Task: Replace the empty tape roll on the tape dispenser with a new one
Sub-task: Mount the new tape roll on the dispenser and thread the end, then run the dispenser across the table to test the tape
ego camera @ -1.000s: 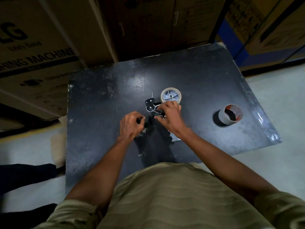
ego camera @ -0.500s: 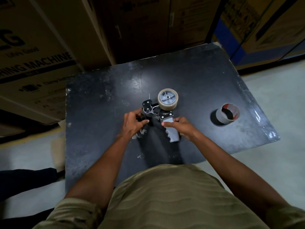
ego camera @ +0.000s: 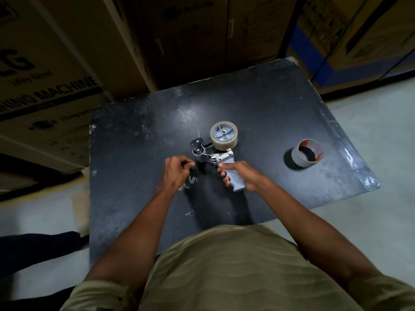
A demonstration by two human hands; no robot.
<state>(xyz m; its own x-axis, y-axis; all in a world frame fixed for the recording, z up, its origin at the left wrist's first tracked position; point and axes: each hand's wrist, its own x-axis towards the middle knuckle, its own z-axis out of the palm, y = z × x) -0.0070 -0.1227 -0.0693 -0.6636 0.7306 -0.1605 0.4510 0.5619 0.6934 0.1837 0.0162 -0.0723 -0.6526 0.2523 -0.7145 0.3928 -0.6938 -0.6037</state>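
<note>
A grey tape dispenser point(ego camera: 215, 153) lies on its side on the black table point(ego camera: 134, 142). A full roll of clear tape point(ego camera: 224, 135) sits on its wheel. My right hand point(ego camera: 241, 175) is closed around the dispenser's grey handle point(ego camera: 234, 179). My left hand point(ego camera: 176, 172) is just left of the dispenser's metal front. Its fingertips are pinched together near the black roller end point(ego camera: 197, 145), apparently on the tape's loose end; the tape itself is too faint to see. An empty cardboard core point(ego camera: 307, 153) stands apart at the right of the table.
Large cardboard boxes point(ego camera: 56, 70) stand against the table's far and left sides. Pale floor point(ego camera: 370, 209) lies to the right and in front. A dark shape point(ego camera: 38, 245) lies on the floor at the lower left.
My right hand has slid from the dispenser's top frame down onto the handle and closed on it. My left hand has stayed beside the front end.
</note>
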